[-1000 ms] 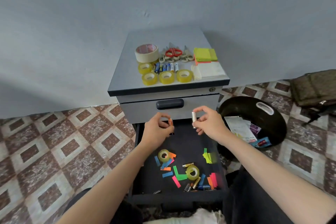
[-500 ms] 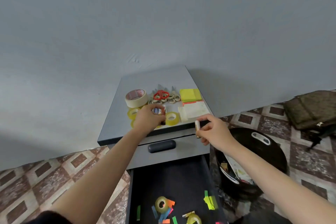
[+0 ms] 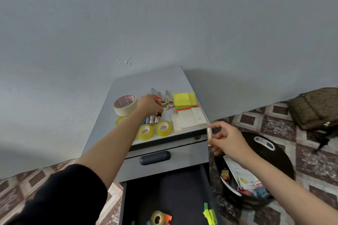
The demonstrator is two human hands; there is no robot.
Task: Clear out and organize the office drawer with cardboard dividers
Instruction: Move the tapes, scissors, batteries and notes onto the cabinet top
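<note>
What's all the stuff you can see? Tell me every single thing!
cabinet: 1, grey, against the wall
masking tape: 1, cream, top left
clear tape rolls: 3 showing, yellowish, top front
battery row: several, mixed colours, behind those rolls
scissors: at least 2, red and cream handles, top back
sticky notes: 1 stack, yellow over orange, top right
paper pads: some, white, beside sticky notes
drawer: 1, dark, open below
drawer tape roll: 1, yellowish, in drawer
paper strips: several, bright, in drawer
bin: 1, black, floor right of cabinet
bag: 1, brown, floor far right
left hand: holds dark battery at the row
right hand: pinches silver battery by cabinet's front right corner
</note>
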